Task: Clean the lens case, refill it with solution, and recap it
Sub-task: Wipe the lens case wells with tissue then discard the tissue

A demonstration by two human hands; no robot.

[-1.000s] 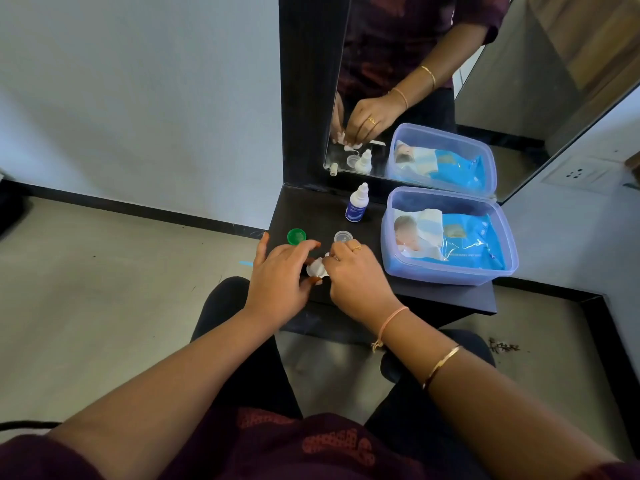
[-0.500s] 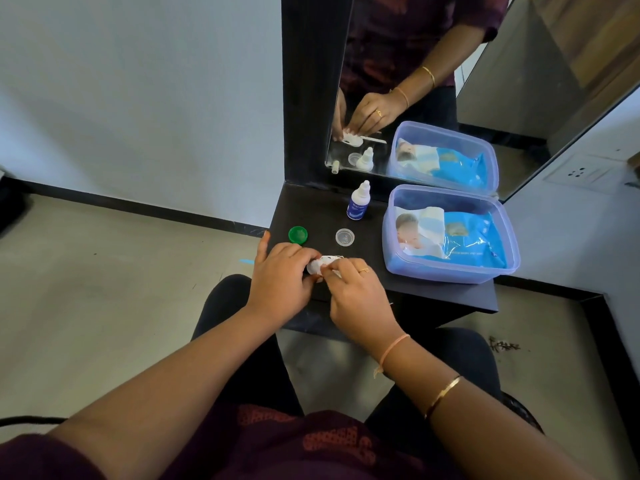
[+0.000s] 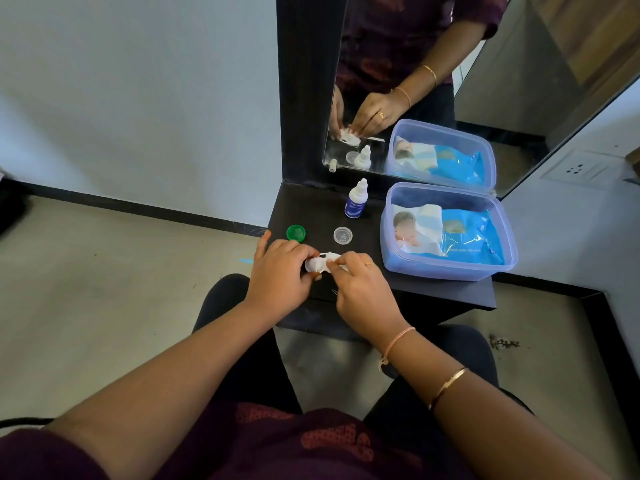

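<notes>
right hand (image 3: pixel 360 289) drawn back toward body, clear cap (image 3: pixel 343 235) now uncovered. lens case (image 3: pixel 317 264) at bench (image 3: pixel 415 292) front edge, between hands. left hand (image 3: pixel 280 268) grip curled round its left end; right grip pinches right end. probably light, stiff, slick plastic, maybe wet: hold outer wells, not thin bridge.

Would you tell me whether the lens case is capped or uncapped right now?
Uncapped: the green cap and clear cap lie on the shelf, apart from the lens case in the left hand.
</notes>
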